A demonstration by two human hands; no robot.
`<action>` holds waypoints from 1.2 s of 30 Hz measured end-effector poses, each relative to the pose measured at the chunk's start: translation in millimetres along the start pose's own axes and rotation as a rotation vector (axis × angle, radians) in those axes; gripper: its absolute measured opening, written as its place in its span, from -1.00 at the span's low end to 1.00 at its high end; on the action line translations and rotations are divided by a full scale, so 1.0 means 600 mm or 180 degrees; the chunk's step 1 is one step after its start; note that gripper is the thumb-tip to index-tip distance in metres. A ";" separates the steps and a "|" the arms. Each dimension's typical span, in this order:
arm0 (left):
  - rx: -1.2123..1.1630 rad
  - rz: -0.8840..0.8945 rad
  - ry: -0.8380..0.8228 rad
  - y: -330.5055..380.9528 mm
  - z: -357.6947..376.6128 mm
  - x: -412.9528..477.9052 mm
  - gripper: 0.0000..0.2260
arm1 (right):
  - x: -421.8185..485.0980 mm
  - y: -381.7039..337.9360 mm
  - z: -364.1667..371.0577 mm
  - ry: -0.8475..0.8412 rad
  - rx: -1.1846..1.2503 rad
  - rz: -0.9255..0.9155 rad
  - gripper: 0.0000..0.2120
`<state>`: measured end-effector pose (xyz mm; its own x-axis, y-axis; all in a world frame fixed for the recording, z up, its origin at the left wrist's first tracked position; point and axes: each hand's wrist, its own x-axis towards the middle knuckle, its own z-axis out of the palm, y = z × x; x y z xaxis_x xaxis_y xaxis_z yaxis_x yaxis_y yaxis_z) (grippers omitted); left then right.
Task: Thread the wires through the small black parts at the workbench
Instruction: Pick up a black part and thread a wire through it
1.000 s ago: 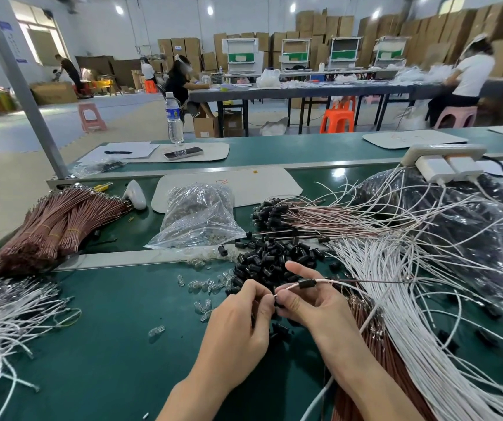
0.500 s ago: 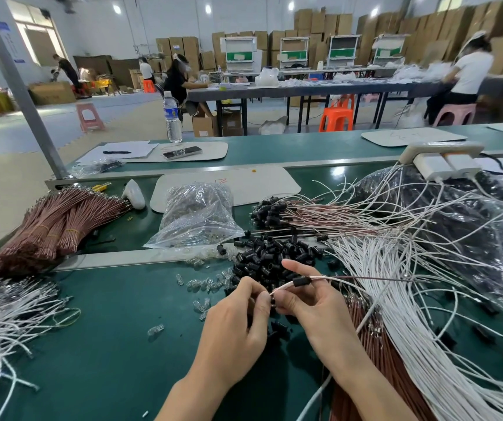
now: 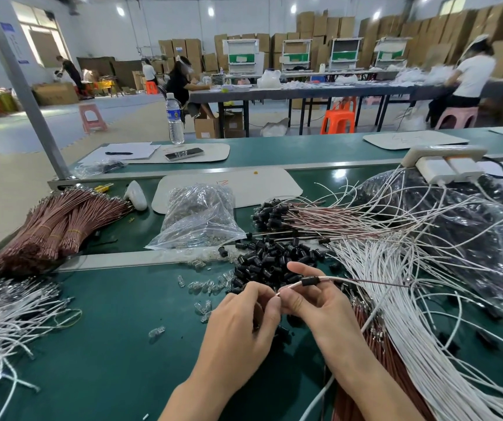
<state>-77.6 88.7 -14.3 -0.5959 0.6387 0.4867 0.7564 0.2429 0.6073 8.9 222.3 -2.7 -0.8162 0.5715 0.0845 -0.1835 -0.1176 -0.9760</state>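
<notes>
Over the green workbench (image 3: 107, 344), my right hand (image 3: 314, 302) pinches a white and a brown wire (image 3: 350, 280) that run off to the right. A small black part (image 3: 310, 281) sits threaded on them just right of my fingertips. My left hand (image 3: 244, 323) pinches the wire ends where they poke out at the left. Behind my hands lies a heap of loose black parts (image 3: 271, 259). Finished wires with black parts (image 3: 271, 215) on their ends lie further back.
Loose white wires (image 3: 396, 299) fan across the right, brown ones (image 3: 377, 344) under them. Bundled brown wires (image 3: 55, 226) and white wires (image 3: 7, 314) lie at the left. A clear bag (image 3: 198, 220) and small glass bulbs (image 3: 201, 284) sit mid-bench. A big dark plastic bag (image 3: 471, 238) fills the far right.
The black part has slid a little further right along the wires. My hands have stayed close together at the same spot, fingers shifting on the wire ends.
</notes>
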 end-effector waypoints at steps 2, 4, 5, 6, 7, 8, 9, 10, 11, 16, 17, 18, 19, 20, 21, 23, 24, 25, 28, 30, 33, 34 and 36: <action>-0.0052 0.0045 0.0017 0.001 -0.001 0.001 -0.71 | 0.000 -0.001 0.000 0.0040 0.0058 0.0009 -0.64; -0.0136 0.0059 0.0062 0.002 -0.001 0.000 -0.73 | -0.001 -0.001 0.000 0.0036 0.0047 0.0004 -0.65; -0.0176 0.0069 0.0089 0.002 -0.002 0.000 -0.75 | -0.001 -0.002 0.001 0.0017 0.0042 0.0003 -0.65; -0.0217 0.0080 0.0117 0.002 -0.002 0.000 -0.77 | -0.002 -0.001 0.001 -0.0001 0.0045 0.0015 -0.64; -0.0261 0.0086 0.0143 0.002 -0.002 0.000 -0.80 | -0.002 0.000 0.002 -0.0018 0.0047 0.0048 -0.61; -0.0307 0.0086 0.0173 0.003 -0.003 0.000 -0.82 | -0.001 0.001 0.003 -0.0039 0.0026 0.0101 -0.58; -0.0351 0.0082 0.0198 0.003 -0.004 0.000 -0.83 | -0.002 0.001 0.004 -0.0075 -0.0026 0.0159 -0.56; -0.0383 0.0074 0.0204 0.003 -0.004 -0.001 -0.84 | -0.003 0.002 0.005 -0.0134 -0.0101 0.0202 -0.58; -0.0397 0.0065 0.0192 0.002 -0.004 -0.001 -0.84 | -0.004 0.002 0.006 -0.0200 -0.0186 0.0212 -0.64; -0.0166 0.0030 0.0123 0.002 -0.007 0.001 -0.81 | -0.008 0.000 0.004 -0.0156 -0.0350 0.0049 -0.83; -0.0068 0.0073 0.0152 0.005 -0.011 0.003 -0.78 | -0.007 -0.002 0.004 -0.0108 -0.0323 0.0035 -0.83; 0.0005 0.0103 0.0228 0.007 -0.017 0.006 -0.77 | -0.007 -0.003 0.005 -0.0056 -0.0271 0.0032 -0.84; 0.0019 0.0078 0.0335 0.008 -0.025 0.008 -0.76 | -0.006 -0.004 0.005 -0.0003 -0.0192 0.0041 -0.84; -0.0016 -0.0005 0.0448 0.007 -0.036 0.011 -0.76 | -0.006 -0.005 0.005 0.0043 -0.0108 0.0068 -0.83; -0.0071 -0.0129 0.0544 0.003 -0.050 0.014 -0.77 | -0.006 -0.005 0.004 0.0067 -0.0032 0.0112 -0.83; 0.0014 -0.0475 0.0594 -0.020 -0.087 0.012 -0.81 | -0.006 -0.008 0.002 0.0075 0.0117 0.0226 -0.82; 0.0208 -0.0676 0.0534 -0.037 -0.110 0.007 -0.84 | -0.006 -0.010 0.001 0.0070 0.0215 0.0281 -0.81; 0.0450 -0.0874 0.0408 -0.056 -0.132 -0.002 -0.87 | -0.006 -0.012 0.001 0.0066 0.0325 0.0338 -0.80; 0.1041 -0.1327 -0.0227 -0.102 -0.181 -0.048 -0.95 | -0.006 -0.017 0.001 0.0065 0.0629 0.0495 -0.77; 0.1328 -0.1346 -0.0545 -0.117 -0.189 -0.074 -0.96 | -0.005 -0.018 0.001 0.0064 0.0805 0.0555 -0.79; 0.1472 -0.1245 -0.0616 -0.118 -0.189 -0.084 -0.88 | -0.006 -0.021 0.000 0.0043 0.0954 0.0599 -0.80; 0.1426 -0.1174 -0.0542 -0.112 -0.186 -0.080 -0.85 | -0.007 -0.022 -0.001 0.0048 0.1007 0.0619 -0.80; 0.0844 -0.0951 -0.0096 -0.087 -0.167 -0.065 -0.90 | -0.006 -0.024 -0.001 0.0082 0.1096 0.0679 -0.82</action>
<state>-121.0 -21.9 -1.9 -0.7950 0.5316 0.2921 0.5966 0.5987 0.5344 14.9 222.4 10.6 -0.8426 0.5246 -0.1218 -0.1879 -0.4984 -0.8463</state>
